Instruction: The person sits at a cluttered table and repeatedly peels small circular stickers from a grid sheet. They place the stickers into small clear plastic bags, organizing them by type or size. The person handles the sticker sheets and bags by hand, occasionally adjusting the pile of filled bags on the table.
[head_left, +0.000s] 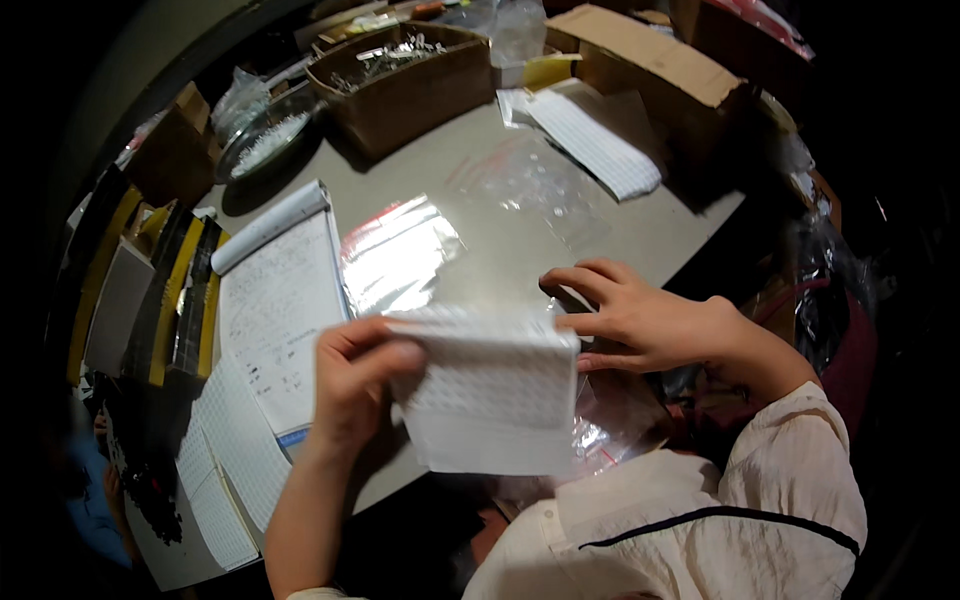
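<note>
A folded white printed sheet point(490, 400), partly smeared by motion, is held up in front of my body. My left hand point(350, 375) grips its upper left corner between thumb and fingers. At the upper right corner, the thumb and forefinger of my right hand point(630, 315) close on the edge, while its other fingers reach out over the table. Clear plastic point(610, 425), seemingly a bag, hangs below my right hand and behind the sheet. Just beyond the sheet lies a shiny packet of clear bags point(400, 255) with red edges.
A notepad point(275, 300) with handwriting lies left, above loose ruled sheets point(225, 470). Black-and-yellow boxes point(170, 290) line the left side. Farther back stand a bowl point(270, 145) of white pieces, a carton point(400, 90) of small metal parts and another cardboard box point(650, 70). Folded papers point(595, 140) lie back right.
</note>
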